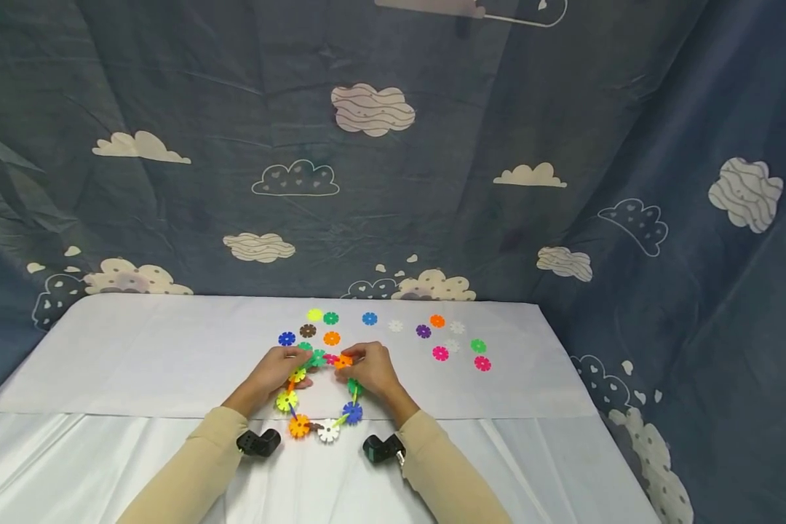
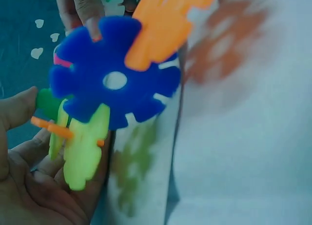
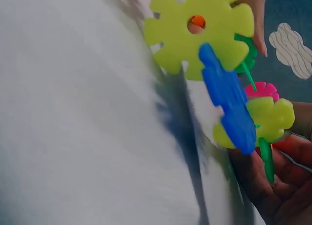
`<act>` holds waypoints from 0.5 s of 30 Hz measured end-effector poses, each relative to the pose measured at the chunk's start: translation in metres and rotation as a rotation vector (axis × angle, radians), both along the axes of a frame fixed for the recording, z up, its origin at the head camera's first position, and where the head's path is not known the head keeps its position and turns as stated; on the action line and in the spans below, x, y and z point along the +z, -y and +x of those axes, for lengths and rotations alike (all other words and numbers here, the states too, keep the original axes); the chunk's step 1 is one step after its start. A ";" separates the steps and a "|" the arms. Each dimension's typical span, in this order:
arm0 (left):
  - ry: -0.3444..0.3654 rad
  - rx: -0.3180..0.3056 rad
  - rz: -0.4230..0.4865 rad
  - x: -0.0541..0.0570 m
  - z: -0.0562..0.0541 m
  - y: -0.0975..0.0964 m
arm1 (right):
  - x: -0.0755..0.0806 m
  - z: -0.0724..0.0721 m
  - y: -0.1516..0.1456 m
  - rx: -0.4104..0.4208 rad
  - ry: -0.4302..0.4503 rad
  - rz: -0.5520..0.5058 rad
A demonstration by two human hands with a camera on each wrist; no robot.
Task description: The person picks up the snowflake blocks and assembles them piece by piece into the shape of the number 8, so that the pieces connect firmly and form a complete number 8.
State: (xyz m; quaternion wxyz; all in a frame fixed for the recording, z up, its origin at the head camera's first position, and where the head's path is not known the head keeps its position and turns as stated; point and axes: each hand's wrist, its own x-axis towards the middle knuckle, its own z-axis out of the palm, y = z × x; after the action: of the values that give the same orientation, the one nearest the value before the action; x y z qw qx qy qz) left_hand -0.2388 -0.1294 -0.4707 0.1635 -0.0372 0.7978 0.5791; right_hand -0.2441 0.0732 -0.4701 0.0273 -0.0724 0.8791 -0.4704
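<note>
A loop of interlocking plastic flower discs hangs between both hands close over the white table. My left hand [image 1: 271,370] pinches a green disc [image 1: 317,357] at the loop's far side. Facing it, my right hand [image 1: 372,371] grips an orange disc [image 1: 343,362], and a small pink disc [image 1: 330,359] sits between the two. The near side of the loop carries an orange disc [image 1: 299,426], a white disc [image 1: 329,431] and a blue disc [image 1: 352,413]. Large in the left wrist view is another blue disc [image 2: 73,83]; a yellow disc [image 3: 219,39] fills the top of the right wrist view.
Loose discs lie flat beyond the hands, among them a brown disc [image 1: 308,330] and a light blue disc [image 1: 370,319]. More are scattered to the right, such as a purple disc [image 1: 423,331] and a pink disc [image 1: 482,363]. A dark cloud-print curtain [image 1: 432,218] hangs behind the table [image 1: 170,349].
</note>
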 end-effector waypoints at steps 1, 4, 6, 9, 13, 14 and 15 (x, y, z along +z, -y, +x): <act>0.007 -0.009 0.018 0.001 0.000 0.000 | 0.000 -0.001 -0.001 -0.004 0.013 -0.010; 0.023 -0.040 0.097 0.003 0.001 0.001 | 0.000 -0.002 -0.001 -0.023 0.064 -0.037; 0.012 -0.068 0.108 0.005 0.002 0.002 | 0.001 -0.002 -0.001 -0.040 0.098 -0.058; 0.001 -0.099 0.111 0.007 0.002 0.004 | -0.001 -0.001 -0.001 -0.067 0.139 -0.092; -0.025 -0.125 0.011 0.010 -0.001 0.005 | -0.004 0.001 0.002 -0.105 0.153 -0.113; -0.040 -0.129 -0.034 0.011 -0.002 0.005 | -0.004 0.002 0.003 -0.117 0.156 -0.117; -0.063 -0.139 -0.086 0.013 -0.004 0.005 | -0.004 0.002 0.004 -0.130 0.157 -0.120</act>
State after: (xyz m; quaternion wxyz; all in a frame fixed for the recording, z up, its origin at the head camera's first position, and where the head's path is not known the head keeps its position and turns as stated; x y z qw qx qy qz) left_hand -0.2428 -0.1341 -0.4578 0.1761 0.0295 0.8273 0.5326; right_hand -0.2418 0.0697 -0.4743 0.0610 0.0205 0.8472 -0.5274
